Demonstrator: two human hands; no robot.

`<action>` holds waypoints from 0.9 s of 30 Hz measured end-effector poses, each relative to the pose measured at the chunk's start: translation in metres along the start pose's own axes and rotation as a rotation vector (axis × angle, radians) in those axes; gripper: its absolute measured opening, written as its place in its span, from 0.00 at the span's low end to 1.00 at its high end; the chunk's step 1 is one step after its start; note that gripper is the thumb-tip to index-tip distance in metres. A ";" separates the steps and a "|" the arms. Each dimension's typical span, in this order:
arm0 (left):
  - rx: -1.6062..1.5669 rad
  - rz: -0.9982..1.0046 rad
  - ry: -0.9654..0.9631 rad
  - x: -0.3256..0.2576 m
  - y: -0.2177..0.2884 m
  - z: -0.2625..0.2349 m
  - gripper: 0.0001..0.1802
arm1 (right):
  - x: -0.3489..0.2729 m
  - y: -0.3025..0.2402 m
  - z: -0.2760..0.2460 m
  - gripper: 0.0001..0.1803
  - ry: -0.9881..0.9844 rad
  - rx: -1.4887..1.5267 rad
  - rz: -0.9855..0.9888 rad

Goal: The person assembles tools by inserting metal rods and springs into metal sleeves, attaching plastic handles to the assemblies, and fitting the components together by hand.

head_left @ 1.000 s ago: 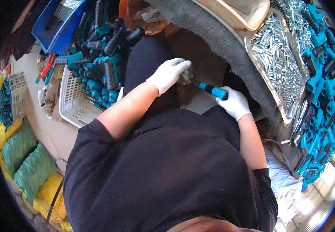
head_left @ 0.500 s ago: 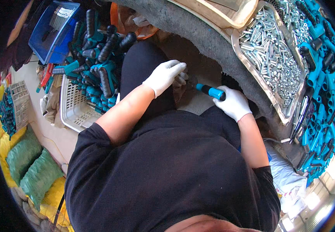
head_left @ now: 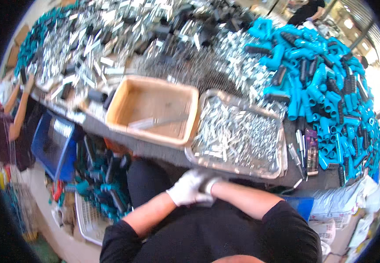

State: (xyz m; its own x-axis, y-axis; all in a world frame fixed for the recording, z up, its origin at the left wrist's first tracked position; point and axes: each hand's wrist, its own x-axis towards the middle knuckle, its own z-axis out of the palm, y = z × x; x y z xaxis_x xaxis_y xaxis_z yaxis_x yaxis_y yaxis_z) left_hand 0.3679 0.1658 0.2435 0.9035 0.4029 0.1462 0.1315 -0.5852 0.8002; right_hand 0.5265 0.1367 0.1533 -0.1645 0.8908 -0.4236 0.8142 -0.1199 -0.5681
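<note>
Workbench (head_left: 155,151): dark along the front edge I see.
Left and back: I make out heaped silver pieces (head_left: 84,48), blurred.
Centre: tan tub (head_left: 155,101) beside a shallow tray (head_left: 238,170).
Right: piled teal parts (head_left: 317,90), purple-and-black package (head_left: 311,153) near them.

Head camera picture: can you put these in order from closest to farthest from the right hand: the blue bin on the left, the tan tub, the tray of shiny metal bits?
1. The tray: closest, just ahead of the right hand and toward the right.
2. The tan tub: next, ahead and to the left.
3. The blue bin: farthest, way over on the left.
</note>
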 end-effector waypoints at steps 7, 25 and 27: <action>0.291 -0.223 -0.555 0.031 -0.015 0.025 0.28 | 0.012 -0.033 -0.003 0.19 0.034 -0.024 0.015; -0.006 -0.005 -0.366 0.042 0.020 -0.015 0.41 | -0.058 -0.008 -0.044 0.23 -0.201 -0.226 -0.122; -0.328 -0.234 -0.271 0.011 0.020 -0.026 0.43 | -0.084 -0.053 -0.076 0.23 -0.305 -0.315 -0.077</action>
State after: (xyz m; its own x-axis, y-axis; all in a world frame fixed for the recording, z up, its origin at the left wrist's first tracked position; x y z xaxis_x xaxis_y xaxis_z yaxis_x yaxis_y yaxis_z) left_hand 0.3694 0.1767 0.2767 0.9446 0.2735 -0.1815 0.2477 -0.2308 0.9409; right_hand 0.5390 0.1011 0.2728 -0.3494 0.7161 -0.6043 0.9153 0.1229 -0.3836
